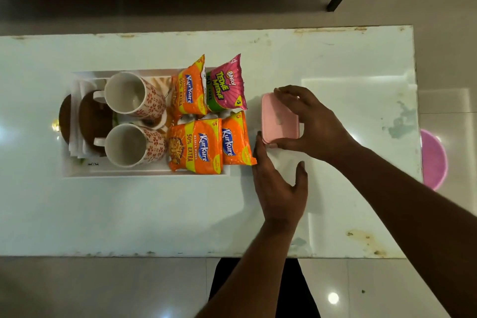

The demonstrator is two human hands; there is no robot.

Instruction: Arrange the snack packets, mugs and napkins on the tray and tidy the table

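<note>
- A white tray [144,171] sits on the left half of the white surface [154,214], and it is already loaded.
- Two white mugs with a red flower pattern stand in the tray with their mouths showing: the far mug [133,93] and the near mug [131,144], one behind the other, handles pointing left.
- Left of the mugs lie folded white napkins [76,134], with two dark brown round coasters [93,116] tucked among them.
- Four snack packets fill the tray's right end: an orange Kurkure packet [189,88] at the far side, a pink Bingo packet [227,84] just beside it on the right, a large orange Kurkure packet [195,144] at the near side, and a smaller orange packet [236,138] leaning over the tray's right edge.
- A pink lidded box [280,117] rests on the surface just right of the tray, close to the packets.
- The right hand [307,121] comes in from the right and its grip is closed around the pink box, fingers curled over the far edge and thumb pressed at the near edge.
- The left hand [277,183] hovers just in front of the box, grip open and empty, fingers straight and thumb spread; its fingertips [258,141] reach the box's near left corner, next to the smaller orange packet.
- A pink plastic stool [433,160] stands on the floor past the right end of the surface.
</note>
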